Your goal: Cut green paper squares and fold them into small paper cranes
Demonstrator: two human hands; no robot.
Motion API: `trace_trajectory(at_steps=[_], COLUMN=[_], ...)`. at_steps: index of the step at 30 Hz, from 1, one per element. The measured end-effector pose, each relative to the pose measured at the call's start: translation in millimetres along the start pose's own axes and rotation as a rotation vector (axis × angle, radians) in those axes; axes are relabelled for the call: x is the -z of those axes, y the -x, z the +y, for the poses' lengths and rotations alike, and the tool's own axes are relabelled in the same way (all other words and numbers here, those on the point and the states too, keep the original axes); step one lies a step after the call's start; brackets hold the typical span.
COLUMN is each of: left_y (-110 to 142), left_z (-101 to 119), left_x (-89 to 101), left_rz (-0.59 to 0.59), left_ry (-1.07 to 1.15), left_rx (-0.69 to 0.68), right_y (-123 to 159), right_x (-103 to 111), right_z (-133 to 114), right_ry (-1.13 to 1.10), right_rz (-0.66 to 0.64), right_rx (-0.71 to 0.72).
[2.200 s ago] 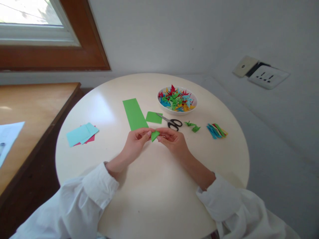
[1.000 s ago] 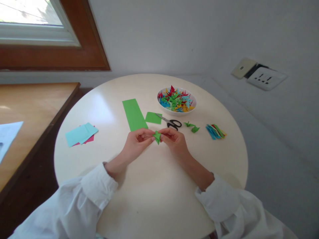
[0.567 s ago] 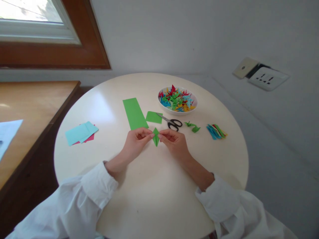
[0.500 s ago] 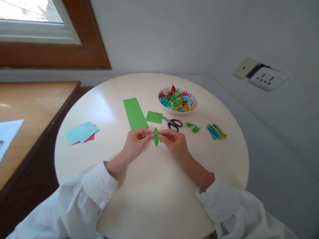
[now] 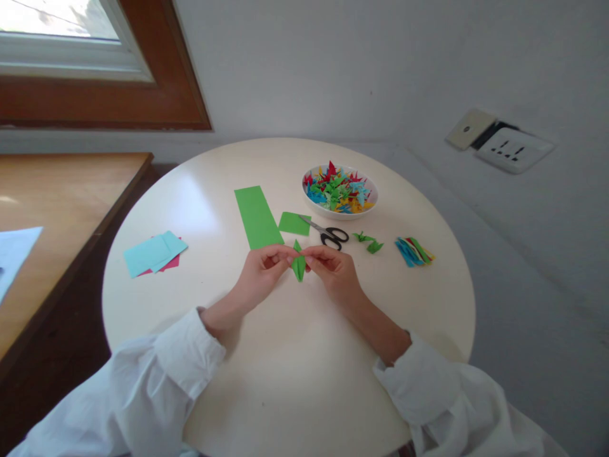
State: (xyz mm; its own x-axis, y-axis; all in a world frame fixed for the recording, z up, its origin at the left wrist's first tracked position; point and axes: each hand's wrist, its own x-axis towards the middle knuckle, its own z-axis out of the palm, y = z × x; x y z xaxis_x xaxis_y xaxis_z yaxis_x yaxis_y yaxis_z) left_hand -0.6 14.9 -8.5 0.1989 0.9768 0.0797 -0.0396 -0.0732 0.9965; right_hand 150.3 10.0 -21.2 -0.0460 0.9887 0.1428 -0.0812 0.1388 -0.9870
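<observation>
Between my two hands is a small folded piece of green paper [image 5: 298, 269], a narrow diamond pointing up and down. My left hand [image 5: 261, 268] pinches its left edge with thumb and forefinger. On the other edge, my right hand [image 5: 332, 270] pinches it the same way, and the fingertips of both hands nearly meet over its middle. Just beyond my left hand lies a long green paper strip [image 5: 258, 217]. A green paper square [image 5: 295, 223] and black-handled scissors [image 5: 333, 237] lie past the fingertips, the blades' tip over the square.
On the round white table [image 5: 295, 381], a white bowl [image 5: 340, 214] holds many colourful paper cranes. Two green folded pieces [image 5: 374, 246] and a pile of coloured paper strips [image 5: 413, 252] lie at right. Light blue paper squares [image 5: 155, 252] overlap red ones at left. A wooden table [image 5: 61, 209] stands beyond.
My fingertips have come closer together over the folded green paper, whose upper part has narrowed and lower part has creased. The things on the table lie as before.
</observation>
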Motion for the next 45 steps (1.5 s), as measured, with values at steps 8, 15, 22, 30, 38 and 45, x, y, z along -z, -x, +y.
trace_trajectory(at_steps=[8, 15, 22, 30, 38, 45], left_y=[-1.2, -0.8, -0.4, 0.4, -0.2, -0.8], left_z=[-5.8, -6.3, -7.4, 1.4, 3.0, 1.3], left_x=[2.2, 3.9, 4.3, 1.3, -1.9, -0.6], left_rz=[-0.016, -0.046, -0.004, -0.004, 0.002, 0.018], left_ry=[0.137, 0.094, 0.031, -0.054, -0.057, -0.118], left_rx=[0.071, 0.081, 0.117, 0.056, 0.047, 0.014], right_y=[0.4, 0.2, 0.5, -2.2, -1.4, -1.3], right_x=[1.7, 3.1, 2.4, 1.0, 0.7, -0.8], right_z=[2.3, 4.2, 1.7, 2.7, -2.0, -0.1], right_ry=[-0.163, -0.236, -0.192, -0.047, 0.007, -0.008], right_rz=[-0.026, -0.050, -0.048, 0.010, 0.007, -0.008], right_rx=[-0.097, -0.088, -0.087, -0.065, -0.072, -0.108])
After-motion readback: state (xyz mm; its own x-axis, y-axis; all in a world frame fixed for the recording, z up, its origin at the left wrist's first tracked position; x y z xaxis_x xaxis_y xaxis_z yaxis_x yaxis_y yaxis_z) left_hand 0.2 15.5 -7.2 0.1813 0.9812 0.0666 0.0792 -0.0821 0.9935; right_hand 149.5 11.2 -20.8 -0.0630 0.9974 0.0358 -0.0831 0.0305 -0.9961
